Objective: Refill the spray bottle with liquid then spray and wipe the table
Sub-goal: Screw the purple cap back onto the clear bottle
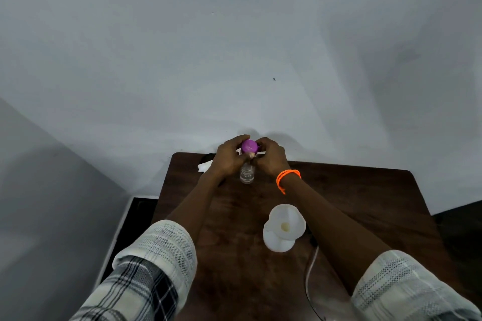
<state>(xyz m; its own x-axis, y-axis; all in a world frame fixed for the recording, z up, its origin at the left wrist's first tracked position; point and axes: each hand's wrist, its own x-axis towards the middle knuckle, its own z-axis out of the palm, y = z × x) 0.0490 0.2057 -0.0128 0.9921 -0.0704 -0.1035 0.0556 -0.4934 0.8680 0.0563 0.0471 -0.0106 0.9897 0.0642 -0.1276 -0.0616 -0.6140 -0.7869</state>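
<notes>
A small clear spray bottle (pixel 247 174) stands at the far middle of the dark wooden table (pixel 234 255), with some clear liquid in it. Its purple spray head (pixel 249 146) sits on top. My left hand (pixel 229 157) wraps around the bottle's neck from the left. From the right, my right hand (pixel 270 157) grips the purple head with its fingers closed. An orange bracelet (pixel 287 177) circles my right wrist. A crumpled white cloth (pixel 204 166) lies at the table's far left corner, partly hidden by my left hand.
A white jug (pixel 284 227) stands on the table nearer to me, under my right forearm. A thin white cable (pixel 310 271) runs along the table at the front right. A pale wall is right behind the table, with dark floor on both sides.
</notes>
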